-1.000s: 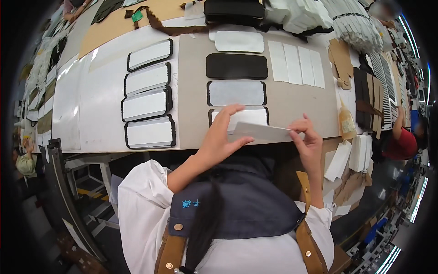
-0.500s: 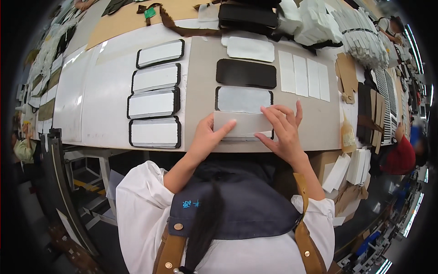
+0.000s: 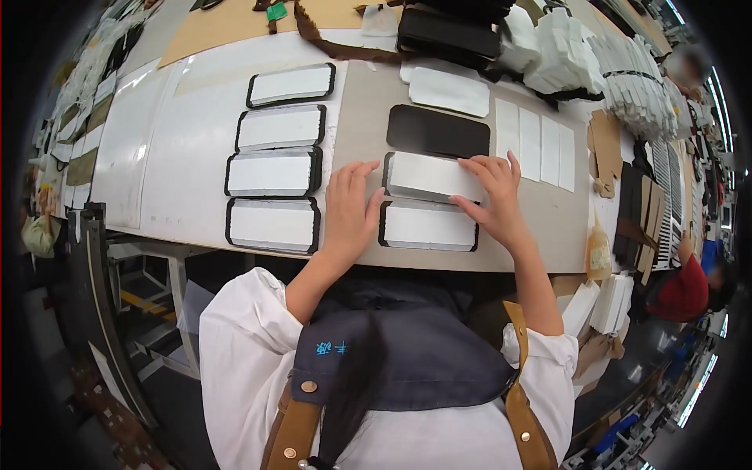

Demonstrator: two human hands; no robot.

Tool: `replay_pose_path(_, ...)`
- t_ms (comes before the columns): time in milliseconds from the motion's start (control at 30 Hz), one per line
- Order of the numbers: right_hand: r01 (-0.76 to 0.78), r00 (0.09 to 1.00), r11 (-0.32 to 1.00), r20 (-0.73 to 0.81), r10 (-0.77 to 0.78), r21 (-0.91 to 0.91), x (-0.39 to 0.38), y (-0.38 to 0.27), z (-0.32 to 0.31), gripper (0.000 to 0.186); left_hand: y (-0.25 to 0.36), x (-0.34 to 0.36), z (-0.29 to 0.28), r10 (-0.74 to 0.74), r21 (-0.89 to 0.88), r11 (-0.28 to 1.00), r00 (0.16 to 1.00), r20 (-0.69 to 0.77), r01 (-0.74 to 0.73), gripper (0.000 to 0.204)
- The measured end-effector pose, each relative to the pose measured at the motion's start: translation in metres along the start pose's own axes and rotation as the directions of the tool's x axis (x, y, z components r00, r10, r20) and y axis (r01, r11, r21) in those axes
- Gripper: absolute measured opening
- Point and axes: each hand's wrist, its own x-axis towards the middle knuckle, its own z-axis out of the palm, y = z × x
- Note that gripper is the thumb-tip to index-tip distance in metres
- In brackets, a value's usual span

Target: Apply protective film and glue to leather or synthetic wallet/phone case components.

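Observation:
A white strip (image 3: 427,172) lies lengthwise on a black-edged grey rectangular piece (image 3: 407,195) in front of me. My right hand (image 3: 497,196) grips the strip's right end, thumb at its lower edge and fingertips at its upper edge. At the left end my left hand (image 3: 350,205) rests open, fingers stretched out beside the piece. Just nearer sits another black-edged piece bearing a white strip (image 3: 429,225). Beyond my hands lies a bare black piece (image 3: 439,131), and past it a white padded piece (image 3: 449,92).
Several black-edged pieces with white strips (image 3: 274,174) form a column at left. Loose white strips (image 3: 529,145) lie at right. A stack of black pieces (image 3: 446,35) and white bundles (image 3: 560,51) stand at the back. A yellowish bottle (image 3: 599,251) is at the right edge.
The strip has moved away from me, off the nearest piece and onto the one beyond it. My left hand has let go of it and opened out; my right hand stays at its right end.

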Motion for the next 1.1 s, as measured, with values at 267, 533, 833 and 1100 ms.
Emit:
replay_pose_path(267,-0.013,0.995,0.999,0.102,0.010,0.033,0.004,0.007,0.005,0.057,-0.002,-0.001,0.004,0.029,0.112,0.993,0.999,0.014,-0.031,0.039)
replay_pose_path(533,-0.050,0.996,0.997,0.071,0.046,0.062,0.004,0.008,-0.002,0.056,-0.001,0.000,0.004,-0.021,0.101,0.995,0.999,0.034,0.017,0.038)
replay_pose_path(833,-0.009,0.995,0.996,0.102,-0.001,0.093,0.006,0.009,0.008,0.057,-0.002,0.001,0.004,-0.012,0.091,0.996,1.000,0.027,0.009,0.038)
replay_pose_path(1100,0.008,0.993,0.999,0.121,-0.011,0.033,0.008,0.006,0.005,0.056,-0.001,0.000,0.004,-0.021,0.103,0.994,0.999,0.028,0.018,0.037)
